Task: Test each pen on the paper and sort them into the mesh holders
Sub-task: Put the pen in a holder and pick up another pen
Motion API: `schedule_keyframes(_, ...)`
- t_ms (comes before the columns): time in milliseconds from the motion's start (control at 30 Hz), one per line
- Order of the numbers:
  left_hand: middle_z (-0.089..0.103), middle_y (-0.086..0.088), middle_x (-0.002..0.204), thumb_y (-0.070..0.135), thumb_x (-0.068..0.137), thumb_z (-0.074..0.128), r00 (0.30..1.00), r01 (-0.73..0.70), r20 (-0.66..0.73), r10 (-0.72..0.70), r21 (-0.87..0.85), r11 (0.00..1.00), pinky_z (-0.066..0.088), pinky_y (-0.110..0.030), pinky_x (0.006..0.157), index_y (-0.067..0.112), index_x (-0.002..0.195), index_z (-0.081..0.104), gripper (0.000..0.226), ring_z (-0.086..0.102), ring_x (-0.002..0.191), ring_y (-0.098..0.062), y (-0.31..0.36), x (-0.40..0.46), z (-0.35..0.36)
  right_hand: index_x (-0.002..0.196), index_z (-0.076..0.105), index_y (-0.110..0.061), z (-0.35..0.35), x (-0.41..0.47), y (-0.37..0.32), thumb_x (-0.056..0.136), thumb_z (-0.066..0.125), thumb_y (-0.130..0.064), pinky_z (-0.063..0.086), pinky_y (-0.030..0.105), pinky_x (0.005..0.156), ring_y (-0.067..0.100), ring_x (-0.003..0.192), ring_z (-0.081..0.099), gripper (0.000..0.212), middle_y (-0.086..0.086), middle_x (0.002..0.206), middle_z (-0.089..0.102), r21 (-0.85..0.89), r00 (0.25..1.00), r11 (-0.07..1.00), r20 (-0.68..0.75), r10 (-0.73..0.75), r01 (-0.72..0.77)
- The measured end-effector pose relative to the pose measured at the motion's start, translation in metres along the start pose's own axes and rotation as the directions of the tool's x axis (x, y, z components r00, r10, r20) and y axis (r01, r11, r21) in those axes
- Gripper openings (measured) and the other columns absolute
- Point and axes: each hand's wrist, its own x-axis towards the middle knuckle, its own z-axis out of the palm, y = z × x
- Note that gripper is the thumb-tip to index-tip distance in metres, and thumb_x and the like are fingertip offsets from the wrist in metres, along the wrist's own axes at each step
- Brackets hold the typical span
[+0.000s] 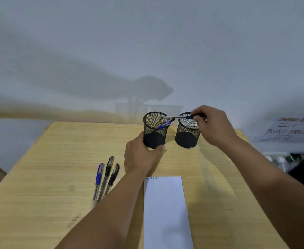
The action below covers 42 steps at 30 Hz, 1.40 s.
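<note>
Right hand (pixel 213 125) is pinching a pen (pixel 179 117) by its back end, held nearly level over both holders, tip above the left holder (pixel 154 131). That one already has a blue pen (pixel 165 124) leaning inside. Left hand (pixel 141 155) is cupped round its base, steadying it. Risk I see: let go this flat and the pen bridges the rims or rolls into the right holder (pixel 187 132). Three pens (pixel 105 178) wait left of the paper (pixel 166 211); its test marks are too blurry to read.
</note>
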Motion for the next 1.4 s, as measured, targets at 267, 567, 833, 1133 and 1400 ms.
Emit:
schedule_keyframes(267,0.068,0.011,0.098,0.056,0.076,0.061,0.998,-0.032,-0.056,0.036,0.068,0.997,0.052,-0.039,0.078,0.036,0.113,0.057,0.041,0.055,0.103,-0.02,-0.004,0.001,0.005,0.108,0.07,-0.009,0.016,0.034,-0.02,0.093,0.054,-0.001,0.048,0.037,0.085,0.027,0.1,0.059,0.024,0.009,0.106,0.067,-0.284,0.932,0.901,0.254,-0.26,0.329)
schedule_keyframes(567,0.069,0.003,0.114,0.049,0.079,0.063,0.997,0.037,0.071,-0.04,0.038,0.999,0.052,-0.04,0.09,0.03,0.13,0.05,0.055,0.055,0.115,-0.025,-0.006,0.006,0.002,0.134,0.055,-0.017,0.025,0.03,-0.03,0.094,0.054,-0.004,0.046,0.036,0.099,0.026,0.116,0.057,0.042,0.008,0.133,0.056,-0.255,0.947,0.921,0.21,-0.243,0.294)
schedule_keyframes(833,0.07,0.011,0.1,0.031,0.089,0.065,0.957,0.053,0.288,-0.046,-0.018,0.998,0.046,-0.029,0.094,0.021,0.124,0.06,0.037,0.061,0.102,-0.013,-0.018,0.023,-0.062,0.11,0.066,-0.018,0.037,-0.04,-0.03,0.085,0.058,-0.007,0.049,0.032,0.084,0.012,0.085,0.056,0.028,-0.005,0.101,0.062,0.014,0.98,0.981,-0.037,-0.194,0.195)
schedule_keyframes(1133,0.069,0.011,0.114,0.052,0.089,0.057,0.878,-0.286,0.475,0.067,0.405,0.869,0.049,-0.035,0.091,0.033,0.113,0.069,0.033,0.056,0.11,-0.015,-0.055,0.021,-0.128,0.11,0.067,-0.028,0.099,-0.127,-0.078,0.087,0.063,-0.036,0.045,0.024,0.079,0.006,0.091,0.056,0.024,-0.011,0.104,0.067,0.025,0.903,0.981,0.387,-0.187,0.192)
schedule_keyframes(1400,0.057,0.014,0.13,0.049,0.091,0.055,0.834,-0.449,0.53,0.155,0.488,0.748,0.033,-0.036,0.09,0.045,0.114,0.067,0.026,0.038,0.119,-0.024,-0.06,0.002,-0.13,0.117,0.058,-0.032,0.141,-0.188,-0.112,0.07,0.07,-0.064,0.046,0.033,0.091,0.012,0.108,0.054,0.058,-0.013,0.115,0.059,0.033,0.858,0.978,0.474,-0.196,0.206)
